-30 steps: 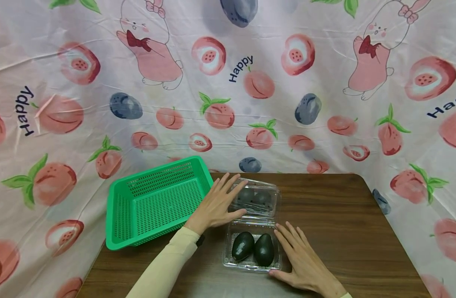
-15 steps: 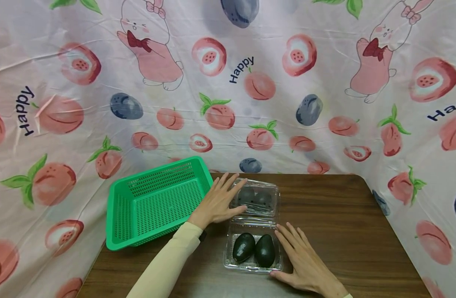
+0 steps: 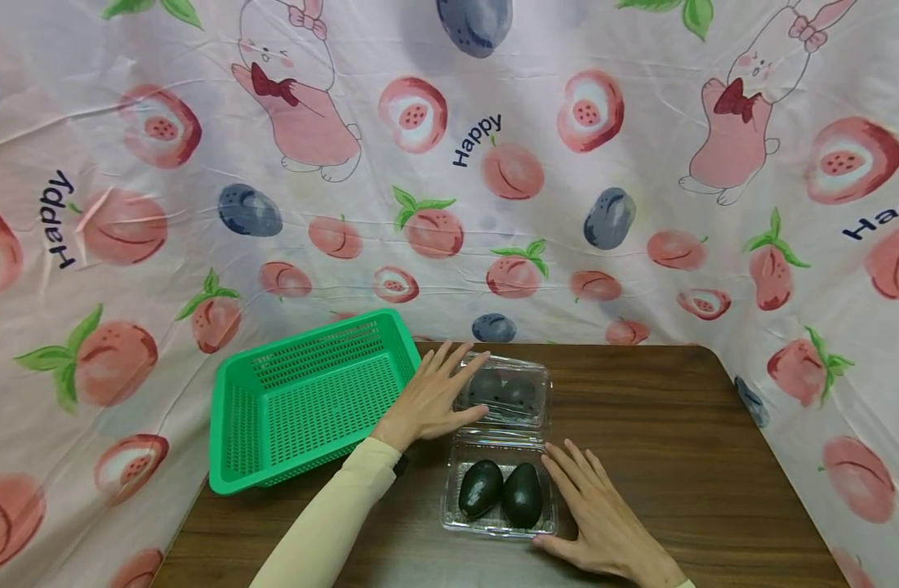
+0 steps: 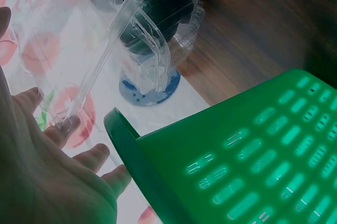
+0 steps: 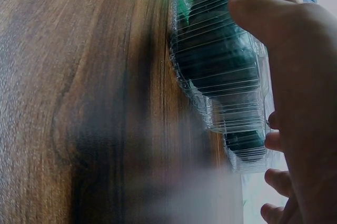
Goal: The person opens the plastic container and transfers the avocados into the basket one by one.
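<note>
A clear plastic clamshell box point(image 3: 456, 513) lies opened on the table with two dark green avocados, the left avocado point(image 3: 481, 488) and the right avocado point(image 3: 522, 496), side by side in its near half. Its raised lid point(image 3: 533, 416) is at the far side, and further dark rounded shapes point(image 3: 518, 390) show through the plastic. My left hand point(image 3: 427, 408) has fingers spread at the lid's left edge; in the left wrist view a fingertip overlaps the lid's rim. My right hand point(image 3: 592, 514) lies along the near half's right side, thumb at its front corner, fingertips close to the wall.
A green perforated plastic basket point(image 3: 324, 452) stands left of the clamshell, its right end close to my left hand. The brown wood-grain table point(image 3: 662, 425) extends to the right. A fruit-and-rabbit printed curtain point(image 3: 434, 188) hangs behind and at both sides.
Both hands and the clamshell keep their places. Only a very slight shift of the head view shows.
</note>
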### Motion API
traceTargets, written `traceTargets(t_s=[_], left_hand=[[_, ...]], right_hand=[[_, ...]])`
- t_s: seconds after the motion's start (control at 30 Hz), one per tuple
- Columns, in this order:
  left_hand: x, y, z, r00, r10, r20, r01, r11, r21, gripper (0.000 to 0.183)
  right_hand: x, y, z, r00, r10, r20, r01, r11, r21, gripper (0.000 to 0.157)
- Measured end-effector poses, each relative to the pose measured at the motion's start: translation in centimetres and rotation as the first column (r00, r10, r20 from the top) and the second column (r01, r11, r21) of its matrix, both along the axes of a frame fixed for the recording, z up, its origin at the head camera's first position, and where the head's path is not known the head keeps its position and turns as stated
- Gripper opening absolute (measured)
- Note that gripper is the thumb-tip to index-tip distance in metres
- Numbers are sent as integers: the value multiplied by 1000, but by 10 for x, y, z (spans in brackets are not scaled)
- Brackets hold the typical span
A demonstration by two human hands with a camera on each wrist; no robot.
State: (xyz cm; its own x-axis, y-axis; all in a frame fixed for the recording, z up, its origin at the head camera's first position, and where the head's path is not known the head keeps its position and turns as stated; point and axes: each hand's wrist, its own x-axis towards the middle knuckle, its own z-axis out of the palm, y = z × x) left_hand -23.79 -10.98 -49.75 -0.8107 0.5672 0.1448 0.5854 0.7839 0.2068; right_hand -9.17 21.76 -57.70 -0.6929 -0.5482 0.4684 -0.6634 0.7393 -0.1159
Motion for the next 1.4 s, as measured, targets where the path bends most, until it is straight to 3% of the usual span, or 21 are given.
traceTargets(t_s=[0.23,0.5,0.8,1.0,1.23,1.4], left_hand=[[2,-1,1,1000,7,12,-7,1000,17,95],[4,-3,0,1000,-1,-24,1,1000,15,97],[13,-7,9,996,-22,-83,23,1000,16,98],[25,-14,10,994,-30,-108,34,999,31,99],[46,-21,8,983,-35,-178,37,999,9,99],[63,-23,4,982,-33,-188,36,999,9,100]], right_hand=[[0,0,0,1000,-4,21,4,1000,5,112],[-1,1,-3,999,-14,33,14,1000,10,111],[-2,1,-1,999,-12,31,12,1000,8,112],[-2,1,-1,1000,-10,17,10,1000,7,113],[-1,0,-3,1000,-6,21,6,1000,0,113],[-1,0,-4,1000,-10,29,10,1000,-8,113]])
